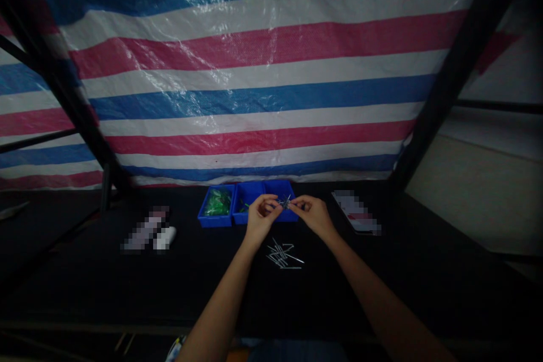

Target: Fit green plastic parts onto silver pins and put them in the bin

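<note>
My left hand is closed in a pinch, its fingertips at the left side of a small bunch of thin silver screws. From the other side, my right hand pinches the same bunch between thumb and fingers. Both hands hover over the front of the blue bins. Nearer to me, a loose pile of long silver screws lies on the black tabletop, pointing various ways. Shiny green plastic bags fill the left bin. A few green bits show in the middle bin, partly hidden by my left hand.
A blurred flat item and a small white object lie on the left. A phone-like flat item rests on the right. Behind stands a striped plastic sheet, with dark frame posts at both sides.
</note>
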Demonstrator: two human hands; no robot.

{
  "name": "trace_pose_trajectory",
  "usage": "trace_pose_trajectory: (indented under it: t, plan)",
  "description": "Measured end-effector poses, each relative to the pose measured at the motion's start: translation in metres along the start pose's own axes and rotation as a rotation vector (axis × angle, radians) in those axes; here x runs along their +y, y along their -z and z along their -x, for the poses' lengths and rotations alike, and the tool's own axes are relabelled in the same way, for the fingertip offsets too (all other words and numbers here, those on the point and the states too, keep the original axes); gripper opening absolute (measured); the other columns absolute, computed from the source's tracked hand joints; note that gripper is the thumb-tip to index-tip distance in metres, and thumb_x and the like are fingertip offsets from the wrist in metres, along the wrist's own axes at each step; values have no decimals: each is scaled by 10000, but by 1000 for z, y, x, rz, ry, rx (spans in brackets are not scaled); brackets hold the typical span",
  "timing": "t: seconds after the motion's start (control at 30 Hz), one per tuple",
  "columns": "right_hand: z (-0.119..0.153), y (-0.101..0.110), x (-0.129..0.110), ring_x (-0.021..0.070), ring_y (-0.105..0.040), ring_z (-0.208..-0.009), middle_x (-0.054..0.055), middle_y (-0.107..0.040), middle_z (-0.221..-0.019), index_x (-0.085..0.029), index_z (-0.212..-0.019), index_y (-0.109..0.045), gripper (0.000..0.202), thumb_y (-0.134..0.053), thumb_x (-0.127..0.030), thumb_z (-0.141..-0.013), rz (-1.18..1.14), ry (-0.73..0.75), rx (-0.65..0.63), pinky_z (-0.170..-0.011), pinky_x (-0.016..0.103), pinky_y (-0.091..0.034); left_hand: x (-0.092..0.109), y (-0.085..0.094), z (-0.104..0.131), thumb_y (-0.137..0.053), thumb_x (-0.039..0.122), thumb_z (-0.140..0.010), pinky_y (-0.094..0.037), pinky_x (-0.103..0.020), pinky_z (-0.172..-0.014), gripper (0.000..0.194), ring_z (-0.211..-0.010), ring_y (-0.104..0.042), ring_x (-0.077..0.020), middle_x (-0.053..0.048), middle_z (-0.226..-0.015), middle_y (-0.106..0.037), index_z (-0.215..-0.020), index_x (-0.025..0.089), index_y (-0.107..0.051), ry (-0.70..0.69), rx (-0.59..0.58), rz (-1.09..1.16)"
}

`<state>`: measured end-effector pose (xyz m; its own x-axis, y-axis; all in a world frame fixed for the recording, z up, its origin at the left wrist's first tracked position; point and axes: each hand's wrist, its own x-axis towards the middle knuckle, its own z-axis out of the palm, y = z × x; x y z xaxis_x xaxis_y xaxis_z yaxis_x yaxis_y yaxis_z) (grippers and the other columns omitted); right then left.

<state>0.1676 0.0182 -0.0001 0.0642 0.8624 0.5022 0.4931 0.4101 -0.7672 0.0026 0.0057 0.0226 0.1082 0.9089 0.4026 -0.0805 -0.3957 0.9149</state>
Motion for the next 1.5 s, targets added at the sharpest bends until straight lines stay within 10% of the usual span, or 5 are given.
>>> trace_pose_trajectory:
  t: [0.43, 0.9, 1.2, 1.5]
  plan:
    - [-1, 2, 8, 140, -531, -506, 21, -607, -579, -194, -746, -689, 266, -587, -434, -694, 155, -57, 31, -474, 238, -351, 1, 2, 18, -584, 144, -590, -354, -186, -529, 179, -611, -537, -108, 17, -717, -618, -763, 180, -608, 18, -662, -703]
    - [-1, 1, 10, 114, -474, -468, 5, -582, -576, -196, -800, -681, 259, -573, -409, -701, 126, -36, 44, -477, 229, -351, -6, 4, 17, -563, 103, -561, -360, -187, -544, 260, -627, -552, -114, 18, -709, -631, -806, 180, -606, 53, -703, -735]
    - [-3, 2, 9, 116, -475, -496, 28, -605, -628, -172, -797, -671, 257, -552, -386, -721, 23, -51, 77, -474, 232, -352, -13, -1, 14, -567, 70, -611, -402, -195, -570, 206, -632, -569, -111, -23, -714, -641, -802, 135, -611, 42, -544, -405]
    - [-2, 2, -13, 105, -476, -478, 42, -616, -647, -148, -826, -657, 309, -587, -414, -686, -397, -122, -9, -406, 216, -343, -7, 2, -3, -736, 200, -570, -463, -241, -679, 262, -681, -593, -118, -39, -734, -640, -778, 122, -599, 122, 0, 179]
